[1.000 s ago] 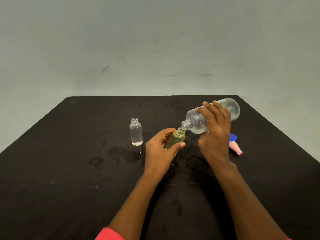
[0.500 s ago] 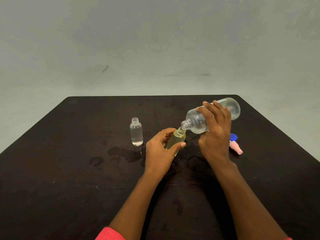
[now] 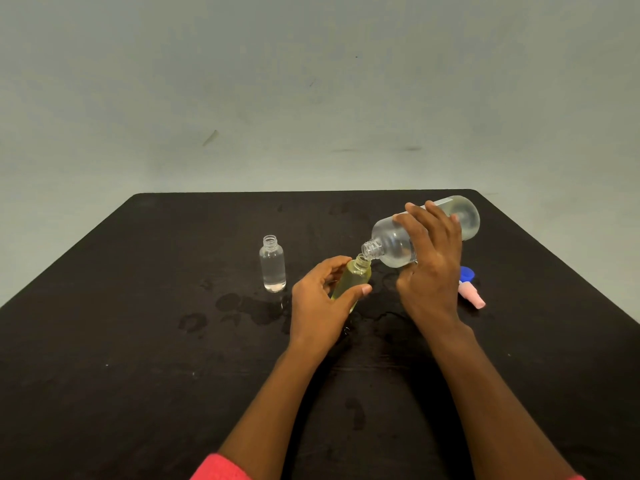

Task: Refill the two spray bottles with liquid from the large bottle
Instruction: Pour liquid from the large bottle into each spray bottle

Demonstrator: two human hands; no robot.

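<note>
The right hand (image 3: 429,271) is gripping the large clear bottle (image 3: 394,245), tipping its mouth onto the yellowish spray bottle (image 3: 351,280), which the left hand (image 3: 320,306) is holding tilted mid-bench. A clear spray bottle (image 3: 273,265) is standing upright just left, on the black bench (image 3: 138,341).

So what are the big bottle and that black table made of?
Large bottle: probably clear plastic, faintly frosted; see-through walls, moulded threaded neck. Table: matte black top, perhaps painted wood or laminate; dull, with darker wet patches. Cannot tell for sure.
</note>
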